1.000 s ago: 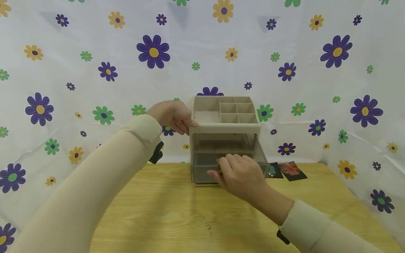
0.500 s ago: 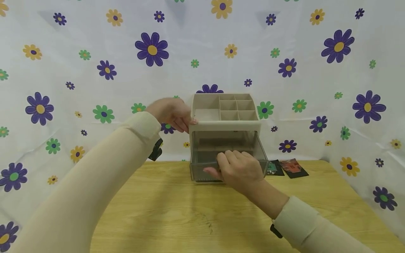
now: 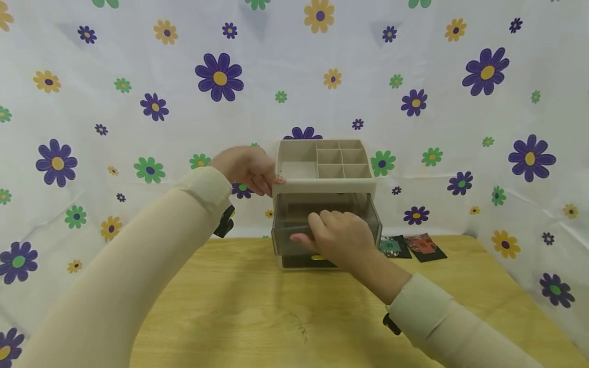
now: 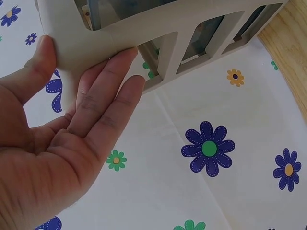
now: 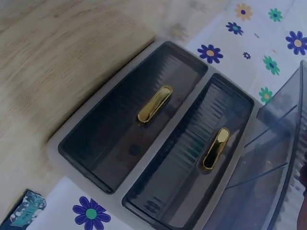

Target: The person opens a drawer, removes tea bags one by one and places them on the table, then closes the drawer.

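Observation:
A cream desktop drawer organizer [image 3: 324,185] stands at the back of the table, with divided compartments on top. Its upper smoky clear drawer [image 3: 286,240] is partly pulled out. My right hand [image 3: 344,236] grips the front of this drawer, fingers curled over it and thumb sticking out to the left. My left hand [image 3: 253,166] holds the organizer's upper left corner. The left wrist view shows that thumb and the fingers [image 4: 103,103] on either side of the cream edge. Below the pulled drawer, the right wrist view shows two pushed-in drawers with gold handles [image 5: 156,104].
To the right of the organizer lie two dark packets, one with a green label [image 3: 391,247] and one with a red label [image 3: 424,247]. A flowered cloth [image 3: 184,102] hangs behind the wooden table [image 3: 248,306].
My right hand has pushed the upper drawer partway back into the organizer, so a lower drawer's gold handle now shows. My left hand keeps its hold on the corner.

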`<state>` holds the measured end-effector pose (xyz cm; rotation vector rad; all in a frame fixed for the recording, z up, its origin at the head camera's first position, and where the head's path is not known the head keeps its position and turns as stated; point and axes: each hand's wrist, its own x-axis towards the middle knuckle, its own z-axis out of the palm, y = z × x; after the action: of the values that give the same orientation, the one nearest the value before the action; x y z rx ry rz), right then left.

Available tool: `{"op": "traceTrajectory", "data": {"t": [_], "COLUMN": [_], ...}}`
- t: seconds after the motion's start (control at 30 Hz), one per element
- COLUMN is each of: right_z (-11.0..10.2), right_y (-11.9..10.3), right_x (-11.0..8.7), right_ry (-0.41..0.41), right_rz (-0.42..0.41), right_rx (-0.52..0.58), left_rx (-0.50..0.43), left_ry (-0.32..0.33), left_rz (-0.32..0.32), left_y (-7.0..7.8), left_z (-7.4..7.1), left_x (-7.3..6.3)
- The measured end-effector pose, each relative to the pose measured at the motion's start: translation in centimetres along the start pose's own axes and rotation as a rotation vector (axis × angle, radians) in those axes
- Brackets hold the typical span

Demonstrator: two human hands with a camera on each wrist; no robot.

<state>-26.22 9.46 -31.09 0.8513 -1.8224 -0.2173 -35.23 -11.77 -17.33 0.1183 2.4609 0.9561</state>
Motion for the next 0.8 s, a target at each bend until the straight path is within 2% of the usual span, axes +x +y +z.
{"op": "traceTrajectory", "data": {"t": [0.13,0.2,0.57,0.8], "right_z": [0.9,1.5,3.0,3.6], "right_y": [0.5,0.8,1.6,1.6], "right_x": [0.4,0.7,1.2,1.4], "right_ry": [-0.088,-0.104,-0.122,-0.123], "right_rz": [0.032,0.048,0.080,0.080], "right_rx": [0.016,0.018,0.010,0.009], "left_rx": [-0.003,-0.001,0.008,0.013], "left_ry": [-0.003,-0.002,0.008,0.004], "left_rz": [0.002,0.004,0.007,0.003], "left_y": [-0.3,-0.3,0.1,-0.1], "left_z": [0.1,0.1,0.1,0.1], "left_x": [0.0,0.0,-0.3,-0.3]}}
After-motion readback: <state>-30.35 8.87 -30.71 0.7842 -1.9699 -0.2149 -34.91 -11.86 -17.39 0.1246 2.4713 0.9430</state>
